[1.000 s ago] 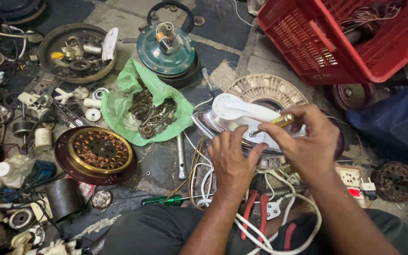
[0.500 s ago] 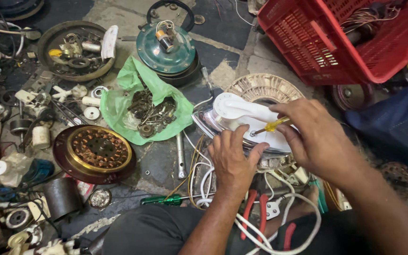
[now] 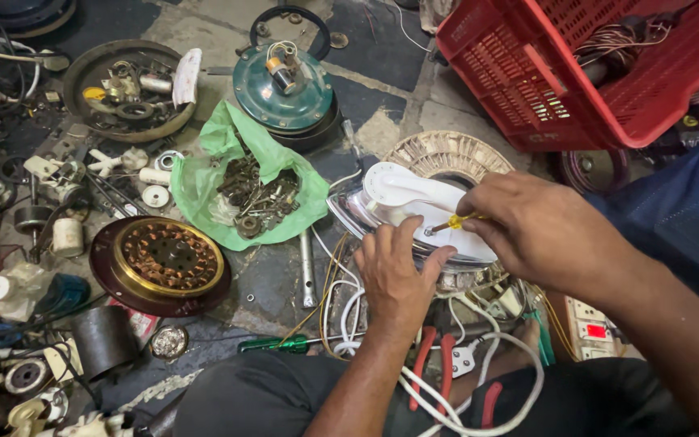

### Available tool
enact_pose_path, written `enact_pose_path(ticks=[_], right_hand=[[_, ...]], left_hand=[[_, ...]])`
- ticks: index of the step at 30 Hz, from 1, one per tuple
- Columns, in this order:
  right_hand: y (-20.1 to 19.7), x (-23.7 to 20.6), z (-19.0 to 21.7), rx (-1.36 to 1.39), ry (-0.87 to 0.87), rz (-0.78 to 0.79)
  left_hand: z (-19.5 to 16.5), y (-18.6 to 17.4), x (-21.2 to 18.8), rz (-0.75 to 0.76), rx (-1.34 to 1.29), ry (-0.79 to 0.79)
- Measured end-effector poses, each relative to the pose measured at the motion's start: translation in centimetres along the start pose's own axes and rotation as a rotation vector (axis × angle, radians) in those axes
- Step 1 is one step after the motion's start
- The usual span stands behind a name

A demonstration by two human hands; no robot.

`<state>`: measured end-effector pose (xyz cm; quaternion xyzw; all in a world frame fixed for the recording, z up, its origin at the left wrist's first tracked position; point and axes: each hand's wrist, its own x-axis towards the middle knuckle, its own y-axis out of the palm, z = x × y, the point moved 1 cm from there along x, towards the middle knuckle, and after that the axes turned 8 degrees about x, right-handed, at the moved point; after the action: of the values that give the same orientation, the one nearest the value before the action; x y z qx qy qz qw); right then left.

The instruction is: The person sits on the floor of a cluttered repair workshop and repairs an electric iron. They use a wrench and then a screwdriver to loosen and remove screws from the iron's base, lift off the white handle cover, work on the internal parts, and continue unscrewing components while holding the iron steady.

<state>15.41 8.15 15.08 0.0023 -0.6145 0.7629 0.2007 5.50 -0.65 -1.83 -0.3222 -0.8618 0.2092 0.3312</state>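
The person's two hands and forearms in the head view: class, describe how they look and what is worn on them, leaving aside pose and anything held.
Both the left hand and the right hand are bare: no gloves, rings, watch or bracelet show. Both forearms are uncovered as far as the frame shows, with no sleeve in view. Nails are short.

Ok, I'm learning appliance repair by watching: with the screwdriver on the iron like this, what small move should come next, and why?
Probably turn the screwdriver in place. Its tip already rests on the white iron near the handle base, the right hand pinches its yellow handle, and the left hand presses on the iron to steady it. I cannot see the screw head itself.
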Motion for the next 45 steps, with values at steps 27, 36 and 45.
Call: enact_pose_path(ticks=[27,36,45], right_hand=[[0.2,-0.3,-0.7,-0.056,0.186,0.121],[0.2,1.6,0.6,-0.218,0.403,0.285],[-1.0,1.4,1.0,-0.116,0.159,0.219]], left_hand=[[-0.1,-0.1,0.0,-0.003,-0.003,0.007],[-0.1,-0.1,0.1,0.025,0.001,-0.003],[-0.2,-0.1,0.1,-0.002,-0.007,0.009]])
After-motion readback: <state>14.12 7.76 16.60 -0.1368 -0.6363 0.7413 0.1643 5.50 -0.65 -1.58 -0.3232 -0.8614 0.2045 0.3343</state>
